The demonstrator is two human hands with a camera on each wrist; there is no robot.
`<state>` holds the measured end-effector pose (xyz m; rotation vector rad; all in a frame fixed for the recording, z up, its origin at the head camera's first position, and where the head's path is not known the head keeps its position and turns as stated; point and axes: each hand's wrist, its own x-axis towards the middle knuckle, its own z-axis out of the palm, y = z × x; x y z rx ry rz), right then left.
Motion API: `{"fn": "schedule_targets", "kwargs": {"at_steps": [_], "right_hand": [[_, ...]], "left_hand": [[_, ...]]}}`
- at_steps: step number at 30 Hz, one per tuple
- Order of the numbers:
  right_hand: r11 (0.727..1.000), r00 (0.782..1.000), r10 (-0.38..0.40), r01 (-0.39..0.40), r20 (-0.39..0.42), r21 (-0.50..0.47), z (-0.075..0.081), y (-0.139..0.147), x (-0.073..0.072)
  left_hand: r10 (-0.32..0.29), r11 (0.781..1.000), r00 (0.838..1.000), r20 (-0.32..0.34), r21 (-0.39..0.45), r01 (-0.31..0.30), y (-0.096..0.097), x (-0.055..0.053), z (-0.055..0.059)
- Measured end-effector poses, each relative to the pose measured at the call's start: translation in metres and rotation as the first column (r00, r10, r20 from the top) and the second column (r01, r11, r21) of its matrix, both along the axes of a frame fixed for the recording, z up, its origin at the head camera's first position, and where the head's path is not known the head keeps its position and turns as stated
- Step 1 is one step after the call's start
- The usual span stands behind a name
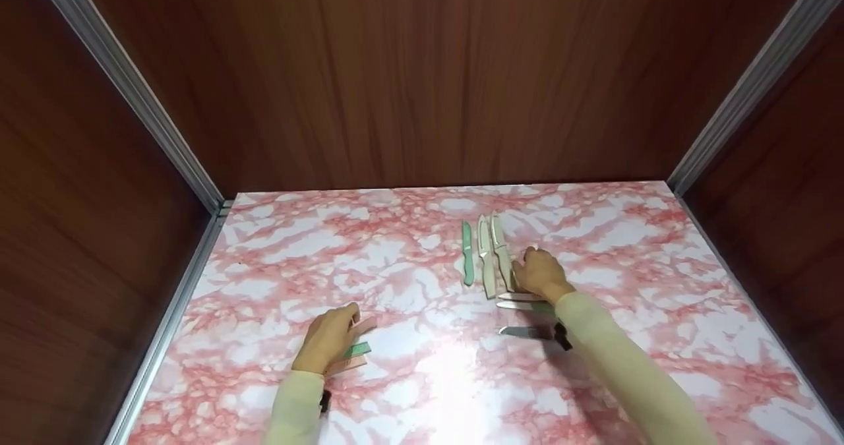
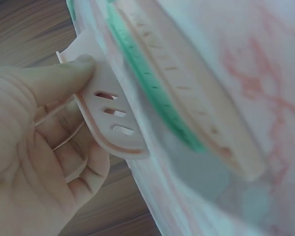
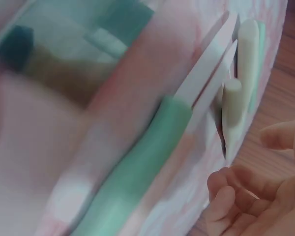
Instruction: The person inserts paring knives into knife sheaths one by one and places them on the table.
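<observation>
My left hand [image 1: 330, 333] pinches a pale pink slotted blade guard [image 2: 105, 83], thumb on the near face. Beside it on the tabletop lie a green slotted guard [image 2: 152, 86] and another pink guard [image 2: 206, 105]. My right hand [image 1: 542, 275] hovers by the handles of two cream knives [image 1: 486, 254], fingers loosely bent with nothing between them. A green knife [image 1: 467, 254] lies left of these. Under the right wrist are a green-handled knife [image 3: 142, 162] and a pink-handled knife [image 3: 160, 184] with pale blades, partly hidden by the arm in the head view.
A dark-bladed knife [image 1: 524, 332] lies nearer to me, partly under the right forearm. The table [image 1: 409, 260] has a red-and-white marbled surface. Brown wood-grain panels [image 1: 395, 82] with metal frame posts stand behind it and at both sides.
</observation>
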<state>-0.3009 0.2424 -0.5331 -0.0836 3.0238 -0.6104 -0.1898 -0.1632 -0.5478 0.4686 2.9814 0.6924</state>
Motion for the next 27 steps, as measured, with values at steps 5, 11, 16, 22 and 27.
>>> {"fn": "schedule_targets", "kwargs": {"at_steps": [5,11,16,22,27], "right_hand": [[0.997,0.998,0.056,-0.054,-0.029,0.062,0.008,0.018,0.012],[0.99,0.987,0.139,-0.136,-0.083,0.045,0.008,0.045,0.028],[0.953,0.95,0.302,-0.302,-0.082,0.011,0.003,0.065,0.041],[0.873,0.869,0.488,-0.487,-0.079,0.025,0.002,0.081,0.062],[0.816,0.807,0.577,-0.574,-0.124,0.064,0.0,0.09,0.079]], "left_hand": [[-0.03,0.999,0.998,-0.052,0.015,0.031,0.005,-0.002,0.009],[-0.09,0.994,0.992,-0.083,0.047,0.095,0.017,-0.003,0.016],[-0.085,0.996,0.985,-0.148,0.015,0.089,0.026,-0.004,0.021],[-0.078,0.995,0.985,-0.153,0.05,0.087,0.04,-0.006,0.029],[-0.079,0.992,0.99,-0.12,0.093,0.09,0.052,-0.008,0.036]]}}
